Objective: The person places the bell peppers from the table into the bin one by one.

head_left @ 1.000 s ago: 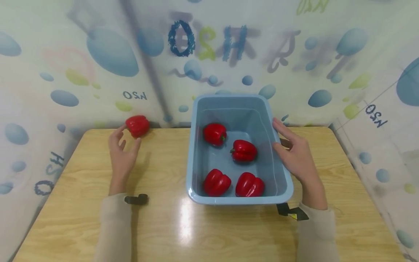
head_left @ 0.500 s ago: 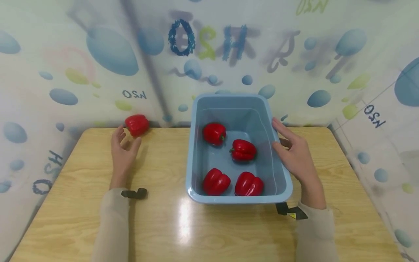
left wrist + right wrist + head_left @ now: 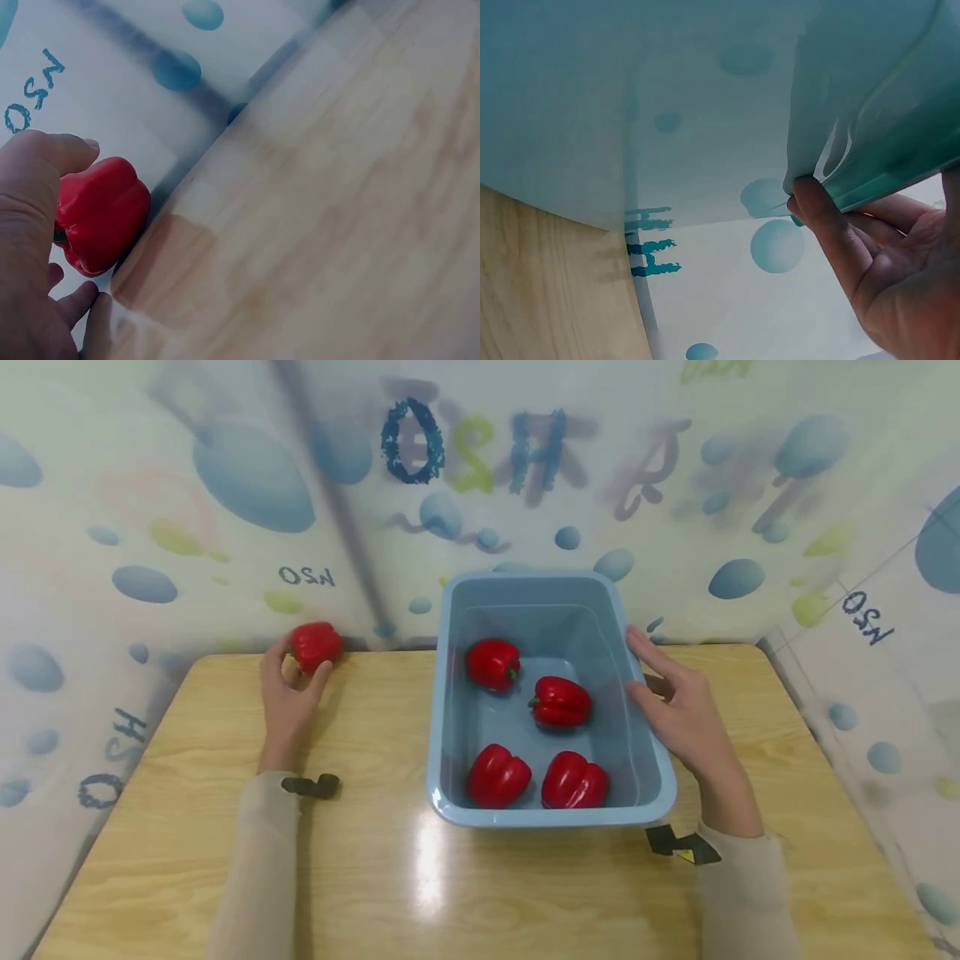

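At the back left of the table, a red bell pepper [image 3: 316, 645] lies close to the wall. My left hand [image 3: 288, 697] is around its near side, thumb to the right and fingers to the left. In the left wrist view a gap shows between the lower fingers and the pepper [image 3: 105, 214]. On the other side, my right hand [image 3: 682, 710] grips the right rim of a light blue plastic tub [image 3: 551, 816], thumb and fingers on either side of the rim. Several red bell peppers [image 3: 560, 702] lie inside the tub, spread over its floor.
The light wood table [image 3: 375, 877] ends against a pale wall [image 3: 375, 543] patterned with blue drops and letters. Another printed wall surface [image 3: 892, 693] runs along the right side. Both wrists carry dark straps [image 3: 311, 786].
My left hand has moved slightly forward and nearer the lone pepper, its thumb now beside it. My right hand stays on the tub's rim; the peppers in the tub keep their places.
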Motion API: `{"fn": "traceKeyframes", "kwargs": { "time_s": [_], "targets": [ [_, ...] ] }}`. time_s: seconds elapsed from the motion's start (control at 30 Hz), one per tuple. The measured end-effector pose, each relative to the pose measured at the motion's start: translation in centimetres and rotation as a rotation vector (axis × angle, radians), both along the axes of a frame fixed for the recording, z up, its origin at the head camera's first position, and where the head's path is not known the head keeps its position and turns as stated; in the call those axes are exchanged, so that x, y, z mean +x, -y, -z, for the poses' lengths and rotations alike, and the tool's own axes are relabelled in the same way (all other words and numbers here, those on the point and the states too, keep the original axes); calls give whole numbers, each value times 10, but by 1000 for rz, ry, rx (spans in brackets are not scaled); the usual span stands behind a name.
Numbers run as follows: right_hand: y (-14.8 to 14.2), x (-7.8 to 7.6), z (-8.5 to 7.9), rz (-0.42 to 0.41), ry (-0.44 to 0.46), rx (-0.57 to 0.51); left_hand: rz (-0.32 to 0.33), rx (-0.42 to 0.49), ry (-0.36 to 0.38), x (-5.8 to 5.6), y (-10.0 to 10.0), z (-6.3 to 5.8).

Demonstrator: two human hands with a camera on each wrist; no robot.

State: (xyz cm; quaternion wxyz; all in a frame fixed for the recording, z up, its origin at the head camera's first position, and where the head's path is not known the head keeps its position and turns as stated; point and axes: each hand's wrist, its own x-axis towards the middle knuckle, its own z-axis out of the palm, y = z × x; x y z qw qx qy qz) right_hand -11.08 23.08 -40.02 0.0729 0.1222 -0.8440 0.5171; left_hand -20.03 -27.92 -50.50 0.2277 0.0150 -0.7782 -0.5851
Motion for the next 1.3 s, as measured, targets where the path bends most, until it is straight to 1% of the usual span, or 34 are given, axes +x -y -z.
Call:
{"fn": "traceKeyframes", "kwargs": {
  "time_s": [0.1,0.17,0.27,0.33,0.4,0.47,0.6,0.7,0.77,0.9,1.03,1.23,1.3],
  "targets": [
    [-1,0,0,-10,7,-23,13,-9,14,-2,-1,0],
    [-1,0,0,-11,10,-37,19,-10,32,-2,-3,-3],
    [-1,-1,1,-8,21,-49,16,-16,56,-2,-4,-7],
    [-1,-1,1,-8,30,-55,6,-35,76,-3,-3,-8],
    [-2,-1,2,-6,37,-47,0,-70,89,-8,0,-5],
    [-2,-2,2,2,33,-44,-5,-108,100,-14,5,1],
    [-1,-5,2,5,24,-49,-45,-170,116,-27,15,13],
    [-1,-5,3,-1,26,-56,-66,-199,113,-34,19,16],
    [-2,-5,4,3,24,-53,-61,-214,103,-37,19,17],
    [-5,-5,3,14,19,-34,-43,-240,112,-38,18,19],
    [-4,-6,2,8,27,-36,-50,-240,126,-40,19,19],
    [-3,-6,3,13,26,-43,-39,-258,100,-44,21,17],
    [-3,-6,3,18,21,-43,-43,-257,106,-44,21,16]
  ]
}}
